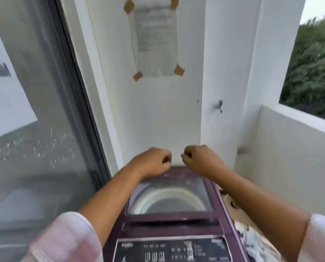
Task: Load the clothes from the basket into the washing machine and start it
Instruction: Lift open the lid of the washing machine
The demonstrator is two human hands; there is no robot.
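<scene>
You are reaching your left hand (154,161) and right hand (201,159), both curled and empty, over the closed lid (170,197); it is probably light and stiff, liftable at its front edge.

The taped notice (155,42) and the control panel (172,249) lettering are too blurred to read.

The washing machine (176,224) is showing glossy purple plastic, w/ a smooth see-through lid window (169,195), glass or clear plastic, cannot tell which. The control panel (173,250) is looking dark and shiny. The wall (158,114) is looking matt white, painted. The notice (155,40) is paper, held by brown tape pieces. The window pane (35,110) on the left is reflecting, smooth glass. The sleeves (67,241) are looking like soft woven cloth, pink-white. The hook (220,106) is shining like metal.
</scene>
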